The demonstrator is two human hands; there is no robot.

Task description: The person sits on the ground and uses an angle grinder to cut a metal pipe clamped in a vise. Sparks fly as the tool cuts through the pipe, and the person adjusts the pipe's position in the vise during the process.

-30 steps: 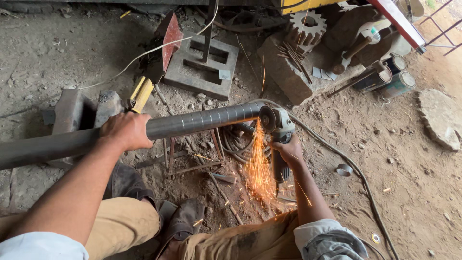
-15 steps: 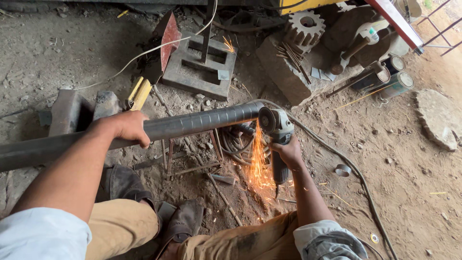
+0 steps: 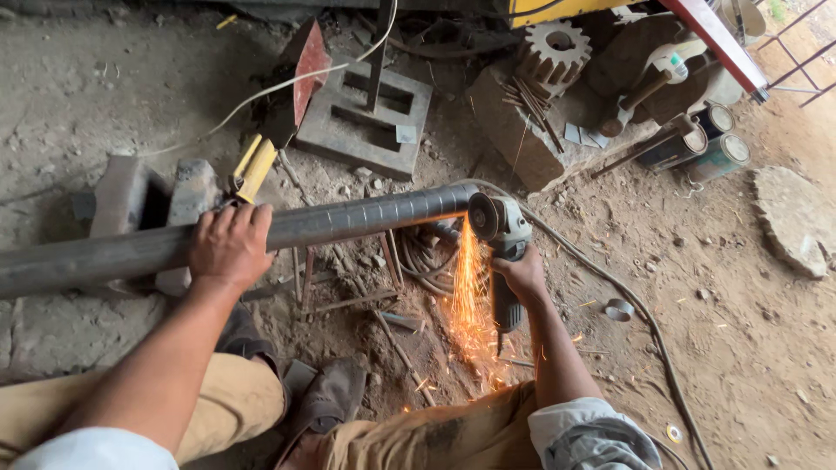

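Hands (image 3: pixel 231 246) on pipe (image 3: pixel 366 216), apparently grinder (image 3: pixel 501 231)

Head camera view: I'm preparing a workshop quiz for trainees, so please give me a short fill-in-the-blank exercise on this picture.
1. The left hand rests on top of a long metal ____.
2. The right hand holds an angle grinder whose disc meets the pipe at its ____.
3. Orange ____ fall from the disc toward the ground.
4. On the stone block behind the pipe lies a toothed ____.

Missing words: pipe; end; sparks; gear
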